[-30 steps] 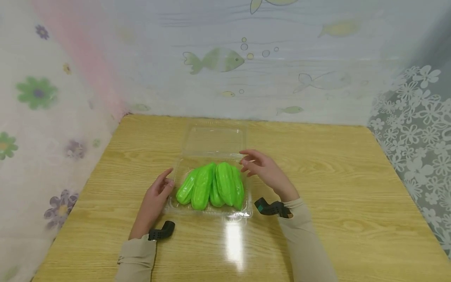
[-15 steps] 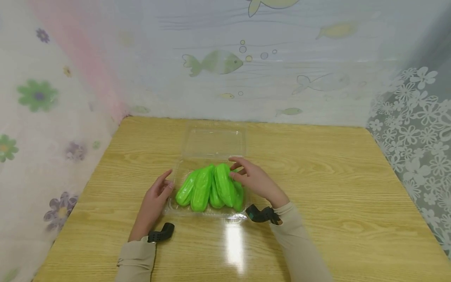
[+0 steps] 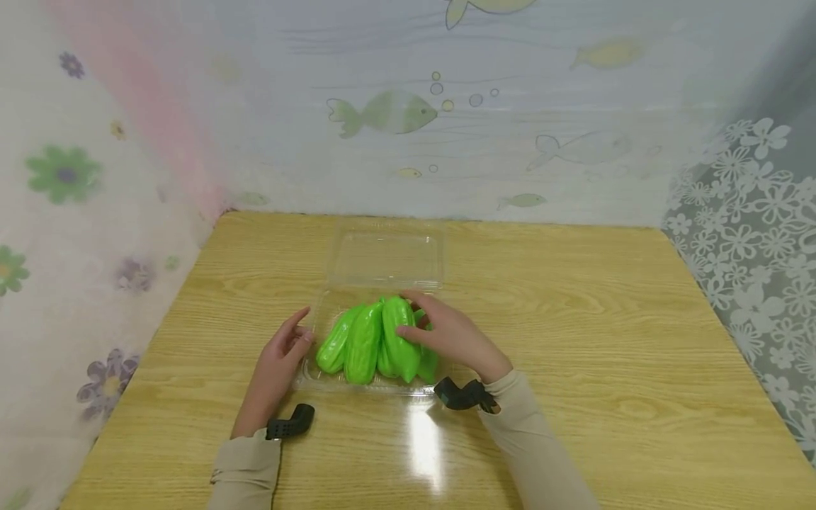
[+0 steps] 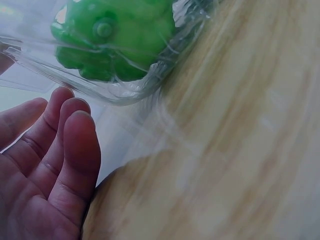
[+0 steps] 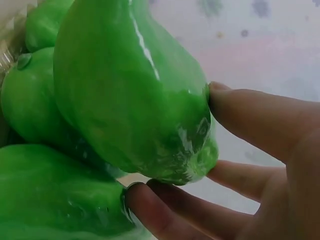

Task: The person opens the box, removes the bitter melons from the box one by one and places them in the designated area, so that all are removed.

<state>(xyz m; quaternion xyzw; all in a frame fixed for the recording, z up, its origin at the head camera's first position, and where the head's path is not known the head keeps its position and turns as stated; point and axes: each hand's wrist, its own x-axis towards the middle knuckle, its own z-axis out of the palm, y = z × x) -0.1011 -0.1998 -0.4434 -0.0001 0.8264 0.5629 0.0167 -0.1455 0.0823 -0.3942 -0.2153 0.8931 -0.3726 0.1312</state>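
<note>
A clear plastic clamshell box (image 3: 363,389) lies on the table with its lid folded back. Several bright green, ridged, gourd-like vegetables lie in it. My right hand (image 3: 457,340) holds the upper end of a green gourd (image 3: 399,350) on the right, thumb on one side and fingers on the other. The right wrist view shows that gourd (image 5: 120,90) between thumb and fingers, with other gourds (image 5: 30,100) beside it. At the box's left side is my left hand (image 3: 280,358), fingers loosely bent; in the left wrist view its fingertips (image 4: 80,140) are close to the clear wall.
The transparent lid (image 3: 389,256) lies behind the box on the wooden table (image 3: 574,319). Patterned curtains (image 3: 395,156) stand behind the table and along both sides. A black wrist mount (image 3: 462,394) sits on the right wrist, another (image 3: 293,423) on the left.
My right hand has come leftward from the box's right edge onto a gourd and taken hold of it; the gourd has tilted slightly. The left hand stays in place.
</note>
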